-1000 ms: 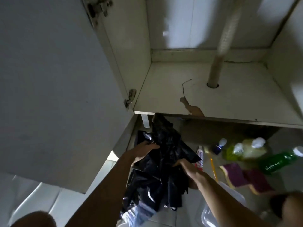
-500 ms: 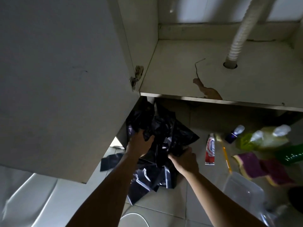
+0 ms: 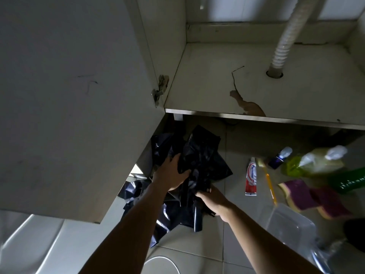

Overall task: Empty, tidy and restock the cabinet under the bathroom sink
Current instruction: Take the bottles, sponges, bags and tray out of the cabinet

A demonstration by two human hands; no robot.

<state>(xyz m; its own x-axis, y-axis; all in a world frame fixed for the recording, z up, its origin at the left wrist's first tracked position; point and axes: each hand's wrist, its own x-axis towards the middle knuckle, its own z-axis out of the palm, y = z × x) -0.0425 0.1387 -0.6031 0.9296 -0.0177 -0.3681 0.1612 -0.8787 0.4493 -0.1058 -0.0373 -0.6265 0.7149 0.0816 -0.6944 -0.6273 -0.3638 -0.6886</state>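
A crumpled bundle of black plastic bags [image 3: 201,155] is held low over the tiled floor, just below the cabinet's front edge. My left hand [image 3: 170,173] grips its left side. My right hand [image 3: 212,198] clutches the lower part of the bundle. More black plastic hangs and spreads beneath both hands. Above, the cabinet floor [image 3: 207,80] is bare, with a peeled brown patch near its front edge and a ribbed white drain hose [image 3: 284,42] passing through a hole.
The open cabinet door [image 3: 75,95] stands close on the left. On the floor to the right lie a toothpaste tube [image 3: 251,178], a yellow toothbrush [image 3: 269,182], a small dark bottle [image 3: 278,159], green bottles [image 3: 314,163], purple sponges [image 3: 316,198] and a clear plastic container [image 3: 290,226].
The view has dropped and swung left, so the cabinet sits higher in frame. Both hands have lowered the bags toward the floor and tightened on them, the right hand shifting under the bundle.
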